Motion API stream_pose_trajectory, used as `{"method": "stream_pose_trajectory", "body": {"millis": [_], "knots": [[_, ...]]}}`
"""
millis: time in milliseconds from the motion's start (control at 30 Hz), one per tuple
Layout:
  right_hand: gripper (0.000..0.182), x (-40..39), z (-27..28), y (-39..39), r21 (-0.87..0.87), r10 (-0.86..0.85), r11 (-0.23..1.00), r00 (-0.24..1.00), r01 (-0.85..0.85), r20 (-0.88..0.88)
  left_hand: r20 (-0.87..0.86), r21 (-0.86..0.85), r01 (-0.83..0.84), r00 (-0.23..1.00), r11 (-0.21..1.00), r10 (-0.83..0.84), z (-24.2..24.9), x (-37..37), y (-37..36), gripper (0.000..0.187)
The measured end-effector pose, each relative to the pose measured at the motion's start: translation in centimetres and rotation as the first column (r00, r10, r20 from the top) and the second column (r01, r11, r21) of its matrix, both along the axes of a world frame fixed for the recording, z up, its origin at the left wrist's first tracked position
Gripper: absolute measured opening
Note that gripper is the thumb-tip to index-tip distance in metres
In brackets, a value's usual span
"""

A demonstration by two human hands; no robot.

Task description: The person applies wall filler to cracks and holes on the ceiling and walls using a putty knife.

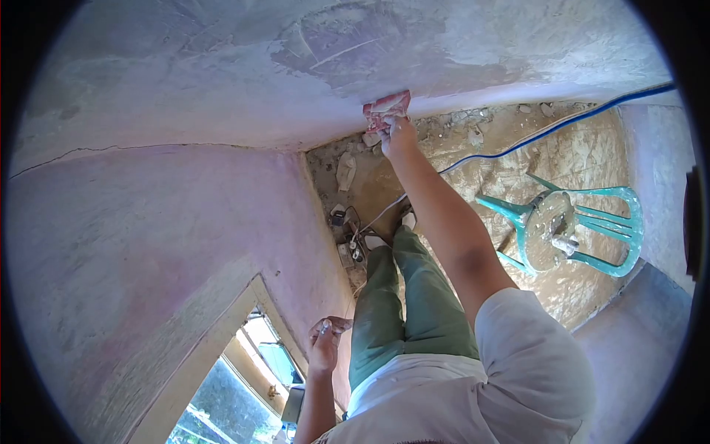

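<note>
My right hand (399, 137) reaches far forward, fingers closed around a red putty spreader (384, 107) smeared with pale filler. The spreader's edge lies at the lower part of the wall (244, 96), whose paint is mottled purple and grey with whitish patches. My left hand (325, 344) is held by my left hip, beside the window frame, with its fingers curled together. I cannot tell what, if anything, is in it.
A green plastic chair (606, 222) with a plaster-smeared round board (549, 231) stands to the right. A blue hose (532, 137) crosses over the dirt floor. Rubble and cords (353, 240) lie near my feet. An open window (229, 392) is at lower left.
</note>
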State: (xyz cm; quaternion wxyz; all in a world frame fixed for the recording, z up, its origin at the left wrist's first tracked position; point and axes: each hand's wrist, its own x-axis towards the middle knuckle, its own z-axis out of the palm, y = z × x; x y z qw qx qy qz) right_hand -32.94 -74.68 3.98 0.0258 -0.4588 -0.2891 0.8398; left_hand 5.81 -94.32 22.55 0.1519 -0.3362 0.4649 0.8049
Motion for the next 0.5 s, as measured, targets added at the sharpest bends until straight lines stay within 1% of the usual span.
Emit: {"method": "stream_pose_trajectory", "body": {"millis": [67, 100, 133, 200, 267, 333, 367, 467, 500], "knots": [[0.020, -0.6, 0.1, -0.7, -0.007, 0.010, 1.000, 1.000, -0.010, -0.022, 0.011, 0.005, -0.004, 1.000, 1.000, 0.004, -0.2, 0.4, -0.3, 0.028], [0.020, -1.0, 1.3, -1.3, -0.010, 0.016, 1.000, 0.999, -0.016, -0.031, 0.019, 0.008, -0.007, 1.000, 1.000, 0.007, -0.3, 0.5, -0.4, 0.028], [0.019, -0.8, 3.7, -1.9, -0.017, 0.016, 1.000, 0.992, -0.019, -0.121, 0.040, 0.010, 0.004, 0.999, 1.000, -0.005, -0.3, 0.6, -0.4, 0.028], [0.018, 0.3, 10.7, -3.5, -0.028, 0.016, 0.999, 0.952, -0.026, -0.307, 0.073, 0.016, 0.025, 0.997, 1.000, -0.026, -0.4, 0.5, -0.2, 0.028], [0.016, 0.1, 15.0, -4.5, -0.079, 0.004, 0.996, 0.938, -0.034, -0.348, 0.080, 0.036, 0.014, 0.997, 0.999, -0.017, -0.3, 0.0, 0.1, 0.029], [0.016, 0.9, 18.3, -5.4, -0.065, 0.062, 0.994, 0.935, -0.090, -0.348, 0.081, 0.051, 0.012, 0.997, 0.999, -0.016, -0.2, -0.4, 0.4, 0.030], [0.016, 1.8, 19.1, -5.5, -0.058, 0.090, 0.991, 0.933, -0.117, -0.349, 0.075, 0.055, 0.014, 0.997, 0.998, -0.018, -0.2, -0.5, 0.6, 0.030], [0.018, 5.3, 19.3, -5.1, -0.140, 0.121, 0.973, 0.917, -0.186, -0.379, 0.057, 0.064, 0.025, 0.998, 0.998, -0.029, -0.2, -1.1, 0.7, 0.029], [0.021, 6.4, 18.9, -4.9, -0.179, 0.097, 0.968, 0.919, -0.176, -0.383, 0.051, 0.066, 0.027, 0.998, 0.997, -0.030, -0.2, -1.2, 0.7, 0.029]]}}
